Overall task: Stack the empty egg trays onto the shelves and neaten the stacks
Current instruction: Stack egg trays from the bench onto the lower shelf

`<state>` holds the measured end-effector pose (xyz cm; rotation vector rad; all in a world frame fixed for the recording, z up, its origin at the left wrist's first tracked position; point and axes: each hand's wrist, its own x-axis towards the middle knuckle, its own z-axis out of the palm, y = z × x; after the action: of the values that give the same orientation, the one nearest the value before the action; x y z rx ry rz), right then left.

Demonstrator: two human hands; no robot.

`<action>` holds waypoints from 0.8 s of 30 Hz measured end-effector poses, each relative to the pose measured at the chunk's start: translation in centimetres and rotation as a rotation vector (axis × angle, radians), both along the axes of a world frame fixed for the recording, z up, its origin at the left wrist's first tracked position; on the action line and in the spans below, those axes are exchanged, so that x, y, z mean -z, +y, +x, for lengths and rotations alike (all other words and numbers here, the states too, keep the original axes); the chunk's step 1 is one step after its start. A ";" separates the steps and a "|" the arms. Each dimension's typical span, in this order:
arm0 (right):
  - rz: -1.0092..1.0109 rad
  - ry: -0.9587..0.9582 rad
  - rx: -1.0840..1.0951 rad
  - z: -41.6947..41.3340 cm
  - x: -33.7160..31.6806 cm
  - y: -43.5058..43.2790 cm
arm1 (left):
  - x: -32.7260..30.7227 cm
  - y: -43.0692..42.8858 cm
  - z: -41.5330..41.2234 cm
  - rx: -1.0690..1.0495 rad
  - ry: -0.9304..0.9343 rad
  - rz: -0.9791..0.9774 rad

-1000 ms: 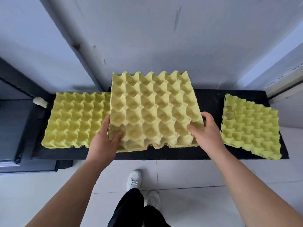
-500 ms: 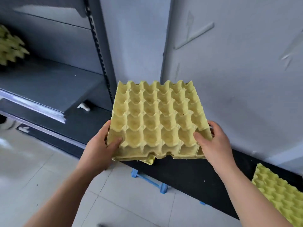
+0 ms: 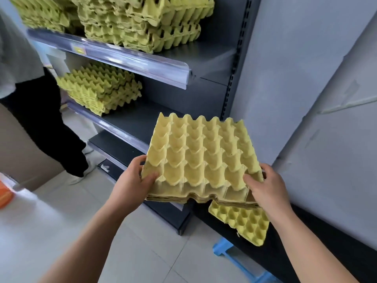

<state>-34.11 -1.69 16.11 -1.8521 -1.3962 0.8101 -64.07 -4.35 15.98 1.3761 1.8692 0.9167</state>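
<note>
I carry a thin stack of yellow egg trays point(image 3: 201, 158) in the air in front of a dark shelf unit. My left hand point(image 3: 132, 180) grips its near left corner, thumb on top. My right hand point(image 3: 265, 186) grips the near right corner the same way. The upper shelf point(image 3: 206, 60) bears tall stacks of yellow trays point(image 3: 142, 21). A lower stack point(image 3: 100, 88) lies at the left of the middle shelf point(image 3: 140, 121), whose right part is bare. One more tray point(image 3: 242, 223) lies on the black low platform below my right hand.
Another person in black trousers point(image 3: 40, 123) stands at the left, close to the shelf's left end. A grey wall panel point(image 3: 306, 99) adjoins the shelf on the right. A blue plastic stand point(image 3: 230, 252) shows under the black platform point(image 3: 285, 248). An orange object point(image 3: 4, 195) lies at the far left.
The view has swung left and up from the low platform to the shelf unit. Both hands keep the same hold on the trays, which now hang before the middle shelf.
</note>
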 end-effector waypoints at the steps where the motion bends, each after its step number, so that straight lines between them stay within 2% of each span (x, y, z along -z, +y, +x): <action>1: -0.004 0.007 -0.003 -2.0 0.0 0.4 | -0.2 0.3 -2.0 -0.006 0.009 0.003; 10: -0.023 -0.058 0.032 -15.0 0.3 6.6 | -0.2 6.2 -13.8 -0.051 0.010 -0.013; 16: -0.055 -0.072 0.088 -19.6 1.9 12.7 | 1.2 13.4 -18.2 -0.001 0.068 0.003; 24: -0.110 -0.107 0.128 -23.9 4.4 21.0 | 4.5 23.8 -23.2 0.058 0.067 -0.081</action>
<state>-58.06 19.31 11.70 -2.0735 -1.3043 0.7459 -87.23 19.43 11.50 1.4203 1.8846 0.7664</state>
